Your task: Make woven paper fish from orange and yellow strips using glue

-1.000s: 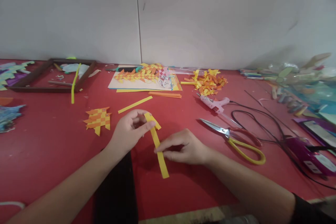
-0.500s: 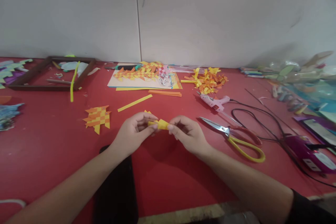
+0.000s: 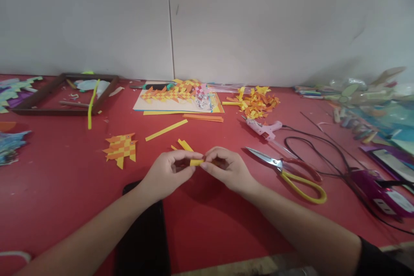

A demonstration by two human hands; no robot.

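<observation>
Both of my hands meet over the red table (image 3: 64,189), pinching a folded yellow paper strip (image 3: 196,162) between them. My left hand (image 3: 168,174) grips its left end with thumb and fingers closed. My right hand (image 3: 226,171) pinches the right end, fingers curled. Two short ends of the strip (image 3: 185,144) stick up behind my left fingers. A woven orange and yellow paper fish (image 3: 121,148) lies to the left of my hands.
Yellow-handled scissors (image 3: 291,170) and a pink glue gun (image 3: 263,128) with black cables lie to the right. A loose yellow strip (image 3: 166,130), a sheet with woven pieces (image 3: 177,95), a scrap pile (image 3: 257,101) and a wooden frame (image 3: 64,92) lie further back. A dark phone (image 3: 142,233) lies under my left forearm.
A second ago the yellow strip hung long between my hands. My right hand has since folded it up toward the left hand, and both hands now pinch the short folded piece.
</observation>
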